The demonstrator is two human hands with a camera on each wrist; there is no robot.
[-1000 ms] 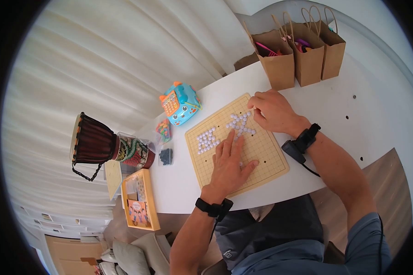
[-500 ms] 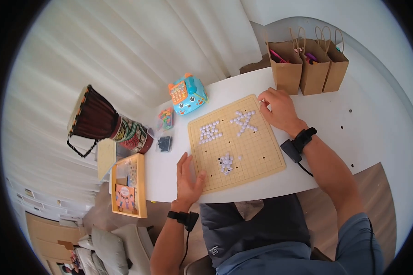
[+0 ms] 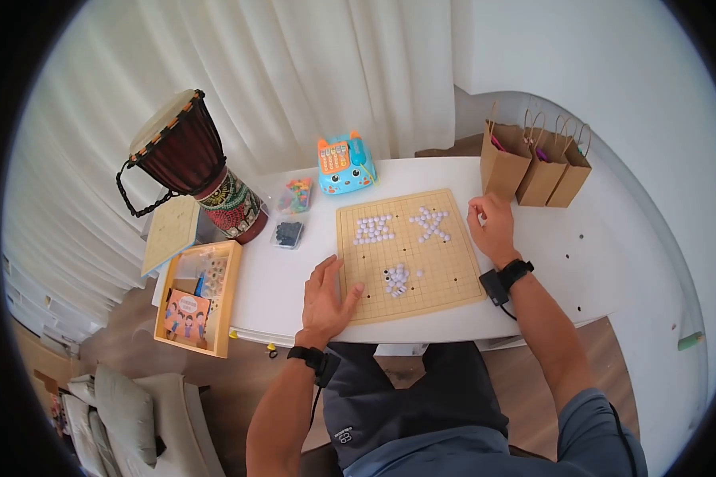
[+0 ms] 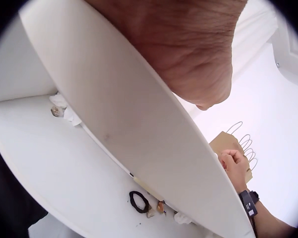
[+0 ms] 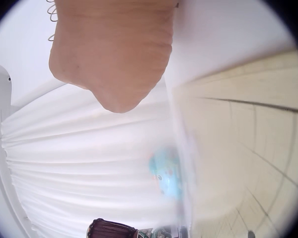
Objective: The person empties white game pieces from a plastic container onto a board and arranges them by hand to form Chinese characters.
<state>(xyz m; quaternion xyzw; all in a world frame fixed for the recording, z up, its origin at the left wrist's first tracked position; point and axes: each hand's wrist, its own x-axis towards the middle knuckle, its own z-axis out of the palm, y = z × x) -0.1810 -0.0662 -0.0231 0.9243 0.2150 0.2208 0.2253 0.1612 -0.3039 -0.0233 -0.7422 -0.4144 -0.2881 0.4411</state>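
A wooden go board (image 3: 445,274) lies on the white table. Its white go stones form a block (image 3: 374,229) at the far left and an X-like pattern (image 3: 431,225) at the far right. Nearer the person sits a loose cluster of white stones (image 3: 396,280) with a dark dot at its left, and a single white stone (image 3: 419,273) beside it. My left hand (image 3: 326,302) rests by the board's left edge, fingers extended and thumb apart. Past the right edge is my right hand (image 3: 493,228), fingers loosely curled, no stone visible in it.
Left of the board are small boxes of dark pieces (image 3: 288,234) and colourful pieces (image 3: 297,195). A toy phone (image 3: 347,171) stands behind. Farther left are a drum (image 3: 207,167) and a wooden tray (image 3: 229,298). Paper bags (image 3: 505,167) stand at back right.
My left hand has moved off the near stone cluster to the board's left edge, uncovering it. My right hand has drawn back from the X-like pattern past the right edge. The head view has shifted.
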